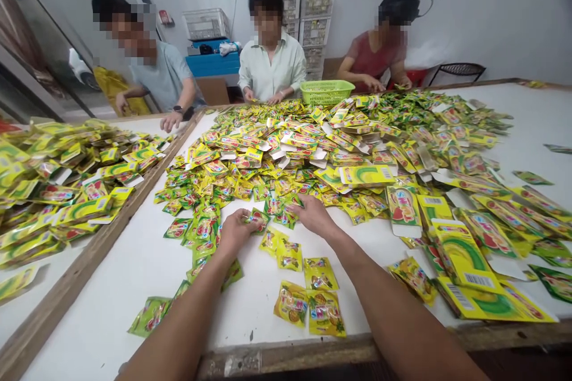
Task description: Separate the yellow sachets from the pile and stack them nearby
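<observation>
Packets (pixel 257 221) seem light and slick, best taken by their edges; my left grip (pixel 235 232) pinches one, but I cannot tell whether my right grip (pixel 315 214) does.

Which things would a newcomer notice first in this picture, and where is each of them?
First, the big heap of yellow and green boxes and packets across the middle of the white table. In front of it, the left hand pinches a small green packet, while the right hand touches other green packets. Behind the heap stands a lime-green basket, with three people along the far side.
</observation>
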A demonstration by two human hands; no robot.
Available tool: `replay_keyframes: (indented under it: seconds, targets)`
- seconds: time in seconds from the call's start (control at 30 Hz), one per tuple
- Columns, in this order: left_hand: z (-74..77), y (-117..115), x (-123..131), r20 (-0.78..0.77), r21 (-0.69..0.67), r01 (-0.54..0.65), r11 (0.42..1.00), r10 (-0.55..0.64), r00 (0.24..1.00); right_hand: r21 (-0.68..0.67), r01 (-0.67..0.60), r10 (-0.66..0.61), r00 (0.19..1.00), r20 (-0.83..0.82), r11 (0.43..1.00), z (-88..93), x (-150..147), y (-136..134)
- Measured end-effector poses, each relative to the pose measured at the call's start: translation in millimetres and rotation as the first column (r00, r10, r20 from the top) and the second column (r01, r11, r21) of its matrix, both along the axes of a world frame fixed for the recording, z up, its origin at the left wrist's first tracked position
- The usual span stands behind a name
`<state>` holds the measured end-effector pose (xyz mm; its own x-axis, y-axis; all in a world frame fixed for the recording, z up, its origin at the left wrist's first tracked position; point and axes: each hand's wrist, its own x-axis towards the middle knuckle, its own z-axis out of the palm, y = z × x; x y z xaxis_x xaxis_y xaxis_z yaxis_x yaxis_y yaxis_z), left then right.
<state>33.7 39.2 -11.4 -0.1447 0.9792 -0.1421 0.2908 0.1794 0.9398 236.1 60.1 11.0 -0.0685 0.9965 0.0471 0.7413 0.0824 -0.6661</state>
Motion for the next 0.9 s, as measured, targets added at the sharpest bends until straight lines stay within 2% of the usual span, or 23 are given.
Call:
replay_keyframes:
  seconds: [0.07, 0.23, 0.33, 0.4, 0.5, 0.6, 0.67, 0.73, 0.9]
  targets:
    - [0.0, -0.6, 0.2, 0.225, -0.062, 0.034, 0.998, -0.019, 0.974, -0.007, 0.032, -0.032, 0.998, 0.049, 0.999, 0.9, 3.0, 1.6]
    - [10.1, -3.8, 2.8, 0.441, -0.067, 0.016, 0.998, 0.015, 0.898, -0.036, 0.056, -0.047, 0.975, 0.218, 0.998, -1.8, 9.0, 3.6]
    - [14.0, -2.9, 1.1, 0.469, -0.066, -0.050, 0.997, 0.076, 0.880, 0.163, 0.044, -0.088, 0.958, 0.272, 0.986, -1.2, 0.8, -2.1]
    - [13.2, -0.6, -2.0, 0.453, -0.063, -0.113, 0.992, 0.129, 0.882, 0.239, -0.020, -0.045, 0.964, 0.263, 0.971, 0.5, -10.7, -9.1]
    - [10.1, 3.0, -6.4, 0.424, -0.080, -0.183, 0.980, 0.200, 0.883, 0.062, -0.164, 0.137, 0.939, 0.314, 0.984, 1.0, -30.2, -20.6]
    - [10.7, 3.5, -6.7, 0.443, -0.101, -0.148, 0.984, 0.178, 0.879, -0.151, -0.223, 0.264, 0.894, 0.363, 0.963, -1.8, -41.8, -26.7]
    - [14.1, 1.8, -4.8, 0.498, -0.112, -0.098, 0.989, 0.142, 0.856, -0.205, -0.222, 0.281, 0.900, 0.332, 0.953, -3.1, -43.0, -27.1]
    - [17.7, -0.5, -2.5, 0.535, -0.121, -0.071, 0.990, 0.125, 0.835, -0.204, -0.214, 0.269, 0.915, 0.300, 0.955, -2.7, -41.5, -26.3]
    - [18.8, -1.9, -0.8, 0.510, -0.127, -0.106, 0.986, 0.156, 0.846, -0.299, -0.240, 0.335, 0.885, 0.324, 0.924, -1.1, -38.8, -25.0]
